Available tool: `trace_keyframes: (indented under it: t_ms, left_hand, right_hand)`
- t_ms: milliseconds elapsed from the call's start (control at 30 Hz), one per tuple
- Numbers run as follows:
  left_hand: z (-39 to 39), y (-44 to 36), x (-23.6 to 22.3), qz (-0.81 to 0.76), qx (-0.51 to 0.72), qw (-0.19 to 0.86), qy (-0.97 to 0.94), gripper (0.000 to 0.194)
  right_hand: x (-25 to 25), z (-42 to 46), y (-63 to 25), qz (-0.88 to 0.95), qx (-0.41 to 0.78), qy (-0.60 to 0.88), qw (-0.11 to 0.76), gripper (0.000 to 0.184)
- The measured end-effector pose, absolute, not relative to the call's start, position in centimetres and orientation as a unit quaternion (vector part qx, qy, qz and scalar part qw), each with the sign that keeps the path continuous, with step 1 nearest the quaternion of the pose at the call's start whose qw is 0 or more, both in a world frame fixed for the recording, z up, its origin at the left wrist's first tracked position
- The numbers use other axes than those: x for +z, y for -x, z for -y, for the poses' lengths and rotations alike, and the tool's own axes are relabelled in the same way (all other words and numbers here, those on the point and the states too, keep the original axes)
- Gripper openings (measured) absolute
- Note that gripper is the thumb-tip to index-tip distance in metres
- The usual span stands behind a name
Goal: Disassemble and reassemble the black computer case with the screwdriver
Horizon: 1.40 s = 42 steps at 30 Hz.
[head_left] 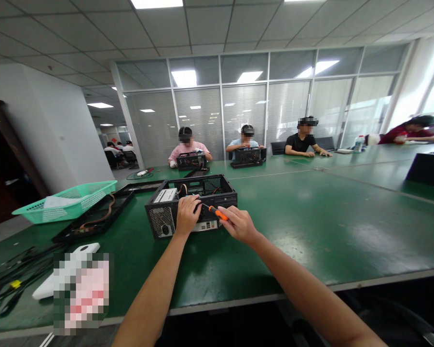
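An open black computer case lies on the green table in front of me, with a silver power supply at its left end. My right hand is closed around the orange and black handle of a screwdriver. The shaft points left, its tip at the near edge of the case beside my left hand. My left hand rests over that edge with fingers bent; what its fingertips grip, if anything, is hidden.
A mint-green basket and a black panel with a cable lie left. Nearer are black cables and a white device. Across the green table several people sit, two with cases. A black box stands right.
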<state>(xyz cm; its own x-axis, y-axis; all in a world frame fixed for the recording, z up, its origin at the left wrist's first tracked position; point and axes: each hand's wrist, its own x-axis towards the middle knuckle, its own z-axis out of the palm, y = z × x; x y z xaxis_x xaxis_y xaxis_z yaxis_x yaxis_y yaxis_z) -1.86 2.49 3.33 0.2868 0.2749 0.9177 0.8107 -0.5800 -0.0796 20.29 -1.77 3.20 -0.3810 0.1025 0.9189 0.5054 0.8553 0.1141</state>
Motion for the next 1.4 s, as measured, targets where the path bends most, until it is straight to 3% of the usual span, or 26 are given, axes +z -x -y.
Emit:
trace_keyframes:
  t_ms: [267,867,1100,1233,1400]
  left_hand:
    - [-2.88,2.11,3.13,0.348,-0.48,0.285,0.753,0.014]
    - [-2.74,2.07,3.09,0.358,-0.47,0.283,0.756,0.015]
    - [-2.73,2.1,3.12,0.36,-0.471,0.282,0.754,0.015]
    - [-2.69,2.15,3.16,0.359,-0.467,0.282,0.757,0.015]
    - [-2.58,2.07,3.26,0.357,-0.469,0.282,0.757,0.015]
  right_hand:
    - [2.98,1.39,-20.32,0.784,-0.161,0.207,0.563,0.017]
    - [2.91,1.6,-20.68,0.818,-0.189,0.178,0.513,0.04]
    - [2.72,1.03,-20.85,0.801,-0.207,0.194,0.528,0.025]
    - [2.6,0.93,-20.78,0.791,-0.225,0.217,0.527,0.032]
    - [2.94,1.11,-20.72,0.8,-0.214,0.197,0.525,0.025]
